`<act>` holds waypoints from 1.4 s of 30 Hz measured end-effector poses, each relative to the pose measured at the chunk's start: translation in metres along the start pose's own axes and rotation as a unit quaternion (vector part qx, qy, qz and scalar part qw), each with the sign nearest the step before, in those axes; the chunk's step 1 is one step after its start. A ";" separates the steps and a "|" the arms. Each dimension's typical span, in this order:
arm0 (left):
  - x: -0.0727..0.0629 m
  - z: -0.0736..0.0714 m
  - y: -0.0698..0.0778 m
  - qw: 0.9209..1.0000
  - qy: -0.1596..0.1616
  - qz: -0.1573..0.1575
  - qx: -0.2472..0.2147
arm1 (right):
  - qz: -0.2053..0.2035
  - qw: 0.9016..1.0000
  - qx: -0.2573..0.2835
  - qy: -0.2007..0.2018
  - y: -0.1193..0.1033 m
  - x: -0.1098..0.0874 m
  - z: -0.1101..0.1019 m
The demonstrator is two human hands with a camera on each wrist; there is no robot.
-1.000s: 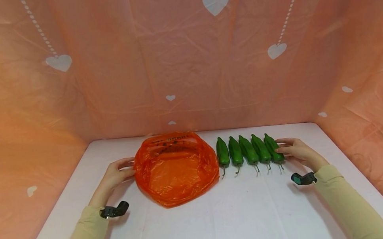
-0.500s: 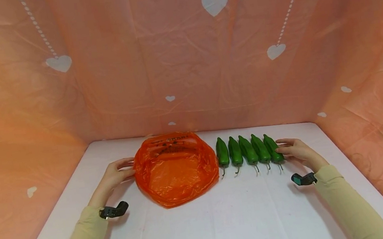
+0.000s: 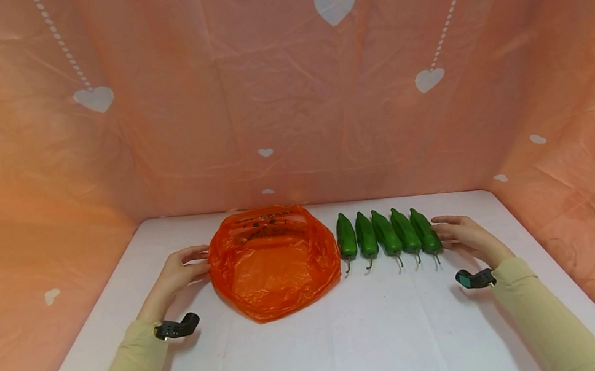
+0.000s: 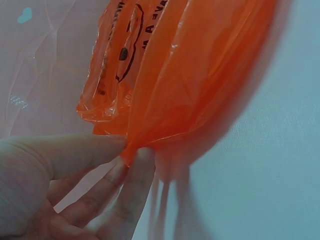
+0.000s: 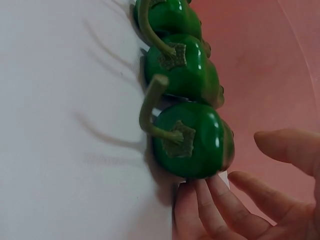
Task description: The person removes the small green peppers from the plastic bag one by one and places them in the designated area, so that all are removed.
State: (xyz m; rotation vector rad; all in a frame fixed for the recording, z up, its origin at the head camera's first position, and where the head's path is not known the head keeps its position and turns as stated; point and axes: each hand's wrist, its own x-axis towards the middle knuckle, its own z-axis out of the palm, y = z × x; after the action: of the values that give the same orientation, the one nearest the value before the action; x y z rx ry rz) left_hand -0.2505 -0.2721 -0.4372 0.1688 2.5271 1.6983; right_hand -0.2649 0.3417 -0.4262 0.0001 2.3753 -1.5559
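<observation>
An orange plastic bag [image 3: 275, 275] with black print lies open-mouthed on the white table [image 3: 318, 356]. At its left side my left hand [image 3: 177, 273] pinches the rim; the left wrist view shows the bag's edge [image 4: 165, 137] between thumb and fingertip. To the right of the bag, several green peppers [image 3: 386, 235] lie side by side in a row, stems toward me. My right hand [image 3: 468, 236] is beside the rightmost pepper [image 3: 426, 231]. In the right wrist view its fingertips reach that pepper's side [image 5: 192, 145], while the thumb [image 5: 280, 142] stands apart from it.
Pink-orange cloth [image 3: 285, 88] with white hearts hangs behind the table and along both sides. A black band with a camera sits on each wrist, the left band [image 3: 178, 327] low over the tabletop and the right band [image 3: 474, 278] likewise.
My right hand has shifted slightly to the right, its thumb coming away from the rightmost pepper. The left hand, bag and other peppers stay as they were.
</observation>
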 end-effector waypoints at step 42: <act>0.003 -0.055 0.042 0.945 0.165 0.151 0.240 | -0.153 0.950 -0.251 0.106 -0.023 -0.028 -0.026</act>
State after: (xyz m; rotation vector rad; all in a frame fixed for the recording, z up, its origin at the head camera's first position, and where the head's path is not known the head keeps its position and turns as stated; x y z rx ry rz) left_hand -0.2596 -0.3064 -0.3777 0.3479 3.2843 1.2305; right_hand -0.2483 0.3601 -0.3889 -0.3431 2.9983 -1.0550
